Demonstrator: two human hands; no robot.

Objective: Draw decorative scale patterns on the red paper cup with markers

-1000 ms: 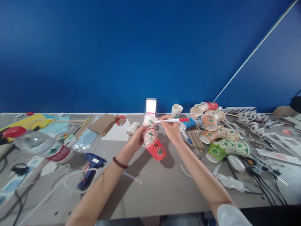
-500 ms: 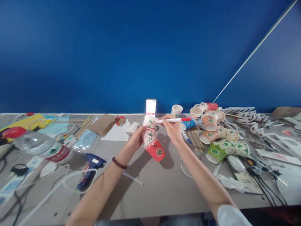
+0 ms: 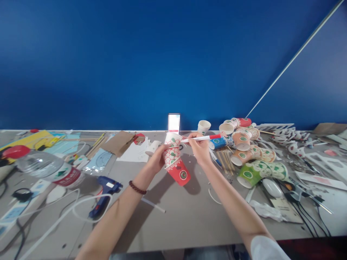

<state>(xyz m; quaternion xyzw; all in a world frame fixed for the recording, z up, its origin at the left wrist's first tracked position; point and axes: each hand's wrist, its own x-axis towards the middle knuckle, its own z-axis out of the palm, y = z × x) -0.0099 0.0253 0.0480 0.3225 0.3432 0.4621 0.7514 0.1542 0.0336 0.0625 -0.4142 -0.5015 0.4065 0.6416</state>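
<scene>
My left hand (image 3: 159,157) is closed around the left side of a stack of paper cups (image 3: 177,169), red at the lower end and white with red and green patterns above. The stack is tilted, its red base pointing down and toward me. In my right hand (image 3: 200,148) is a white marker pen (image 3: 203,138) with a red end, gripped between thumb and fingers. Its tip points left and meets or nearly meets the upper cup's patterned side; contact is too small to tell.
A lit phone (image 3: 174,122) leans against the blue wall. On the right lie more cup stacks (image 3: 248,175), wooden sticks (image 3: 225,161) and a white computer mouse (image 3: 272,188). To the left are a blue glue gun (image 3: 106,191), a water bottle (image 3: 48,171) and a power strip (image 3: 24,209).
The marker pen in my right hand has shifted very slightly. My left hand and the cup stack stay almost in the same place.
</scene>
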